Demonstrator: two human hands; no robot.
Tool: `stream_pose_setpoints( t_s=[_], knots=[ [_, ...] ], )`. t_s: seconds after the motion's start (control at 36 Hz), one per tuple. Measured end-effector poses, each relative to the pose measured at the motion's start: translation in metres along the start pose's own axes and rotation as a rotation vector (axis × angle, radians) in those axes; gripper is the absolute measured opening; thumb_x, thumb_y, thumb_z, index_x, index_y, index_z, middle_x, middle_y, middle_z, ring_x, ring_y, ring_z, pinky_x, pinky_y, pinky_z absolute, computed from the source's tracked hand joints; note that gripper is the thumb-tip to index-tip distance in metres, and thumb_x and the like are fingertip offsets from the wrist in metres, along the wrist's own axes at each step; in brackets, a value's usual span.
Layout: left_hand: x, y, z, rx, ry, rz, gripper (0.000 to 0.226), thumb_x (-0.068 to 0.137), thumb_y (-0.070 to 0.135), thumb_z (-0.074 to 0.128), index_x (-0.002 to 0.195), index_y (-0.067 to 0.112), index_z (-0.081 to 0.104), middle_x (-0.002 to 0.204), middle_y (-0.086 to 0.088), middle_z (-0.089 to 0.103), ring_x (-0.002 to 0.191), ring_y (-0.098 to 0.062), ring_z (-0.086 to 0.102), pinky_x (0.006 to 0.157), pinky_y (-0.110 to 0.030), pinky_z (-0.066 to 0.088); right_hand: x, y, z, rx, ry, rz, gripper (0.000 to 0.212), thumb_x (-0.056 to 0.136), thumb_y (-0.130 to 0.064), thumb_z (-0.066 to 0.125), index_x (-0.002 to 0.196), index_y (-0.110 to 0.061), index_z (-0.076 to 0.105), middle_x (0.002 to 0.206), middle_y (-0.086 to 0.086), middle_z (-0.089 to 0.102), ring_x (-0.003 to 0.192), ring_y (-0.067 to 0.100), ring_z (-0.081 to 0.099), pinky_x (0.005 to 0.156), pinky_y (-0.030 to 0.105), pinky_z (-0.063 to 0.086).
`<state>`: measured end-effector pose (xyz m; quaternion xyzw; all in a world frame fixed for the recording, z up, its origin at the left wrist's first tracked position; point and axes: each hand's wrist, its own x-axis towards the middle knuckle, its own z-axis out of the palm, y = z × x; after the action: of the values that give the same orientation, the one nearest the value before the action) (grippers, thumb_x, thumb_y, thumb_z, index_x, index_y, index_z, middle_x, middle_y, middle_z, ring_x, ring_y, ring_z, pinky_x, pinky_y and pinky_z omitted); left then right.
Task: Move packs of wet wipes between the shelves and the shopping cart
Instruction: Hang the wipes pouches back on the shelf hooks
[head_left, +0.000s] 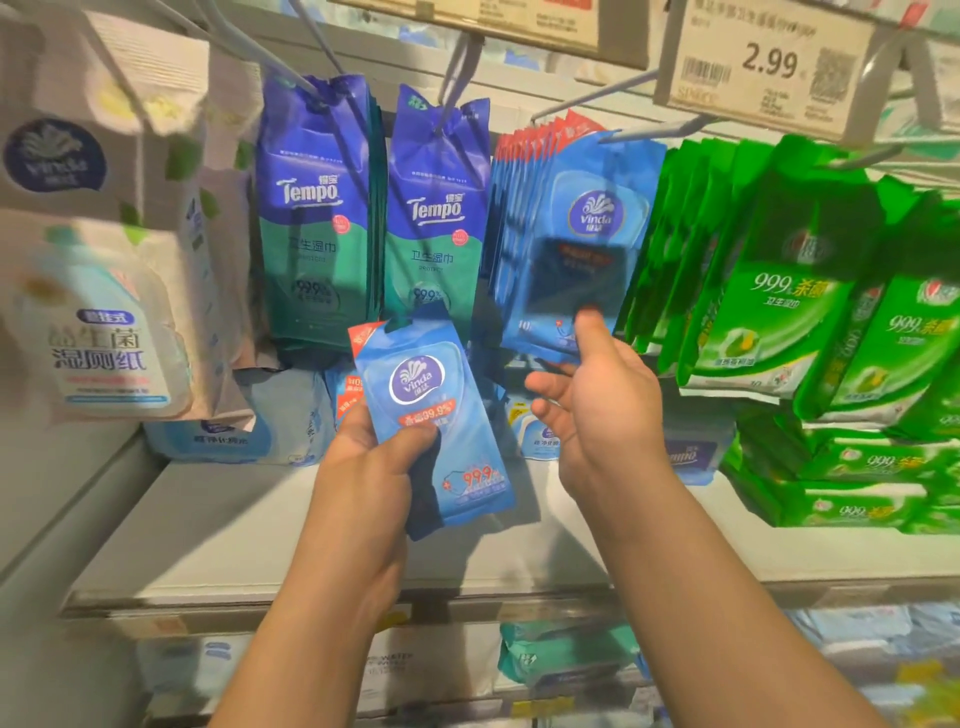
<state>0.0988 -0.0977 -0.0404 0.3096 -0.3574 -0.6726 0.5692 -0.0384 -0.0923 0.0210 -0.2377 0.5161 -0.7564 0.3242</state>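
loose blue Vinda wet-wipe pack (434, 421): flat pouch, red top corner, tilted, front facing camera, gripped at lower left in front of shelf | hanging blue Vinda pack (576, 244): front of a row on a peg, blurred, lower edge pinched, swung outward, beside green packs

You have two hands in frame: your left hand (371, 462) grips one blue Vinda pack (434, 421) at centre, and your right hand (597, 400) pinches one more, the front pack (576, 244) of a hanging row too tightly stacked to count. Two hooks of Tempo packs (317, 208) hang at upper centre, while one price tag (769, 62) reading 2.99 sits at upper right. The green packs (779, 291) at right defy counting.
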Motion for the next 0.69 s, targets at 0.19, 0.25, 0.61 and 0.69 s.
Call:
stream_pose_setpoints(
  t_s=[0.19, 0.25, 0.61, 0.69],
  knots=[
    [-0.003, 0.009, -0.004, 0.034, -0.045, 0.035, 0.037, 0.096, -0.002, 0.055, 0.124, 0.020, 0.064, 0.109, -0.006, 0.077, 0.085, -0.024, 0.074, 0.061, -0.040, 0.062, 0.004, 0.005, -0.003, 0.000, 0.019, 0.024, 0.022, 0.099, -0.039, 0.061, 0.098, -0.017, 0.058, 0.088, 0.006, 0.067, 0.047, 0.013, 0.060, 0.052, 0.031, 0.043],
    [-0.003, 0.012, -0.003, 0.044, -0.065, 0.049, 0.033, 0.096, 0.002, 0.057, 0.123, 0.021, 0.065, 0.110, -0.004, 0.077, 0.088, -0.024, 0.074, 0.064, -0.042, 0.063, 0.003, 0.007, -0.007, 0.032, 0.010, 0.039, 0.021, 0.099, -0.037, 0.062, 0.097, -0.016, 0.058, 0.092, 0.008, 0.066, 0.047, 0.014, 0.061, 0.052, 0.031, 0.043],
    [-0.005, 0.012, 0.008, 0.086, -0.097, 0.137, 0.034, 0.079, 0.025, 0.068, 0.113, 0.025, 0.069, 0.118, -0.010, 0.073, 0.099, -0.034, 0.074, 0.060, -0.042, 0.059, -0.034, 0.035, -0.046, -0.353, -0.437, 0.009, 0.030, 0.094, -0.045, 0.053, 0.092, -0.016, 0.057, 0.061, -0.005, 0.062, 0.050, 0.013, 0.054, 0.048, 0.020, 0.037],
    [-0.005, 0.011, 0.013, 0.096, -0.121, 0.180, 0.031, 0.082, 0.021, 0.072, 0.112, 0.029, 0.070, 0.117, -0.007, 0.074, 0.097, -0.031, 0.074, 0.060, -0.038, 0.059, -0.042, 0.042, -0.058, -0.653, -0.565, -0.263, 0.020, 0.092, -0.046, 0.051, 0.086, -0.028, 0.056, 0.064, -0.010, 0.063, 0.054, 0.002, 0.057, 0.058, 0.013, 0.044]
  ],
)
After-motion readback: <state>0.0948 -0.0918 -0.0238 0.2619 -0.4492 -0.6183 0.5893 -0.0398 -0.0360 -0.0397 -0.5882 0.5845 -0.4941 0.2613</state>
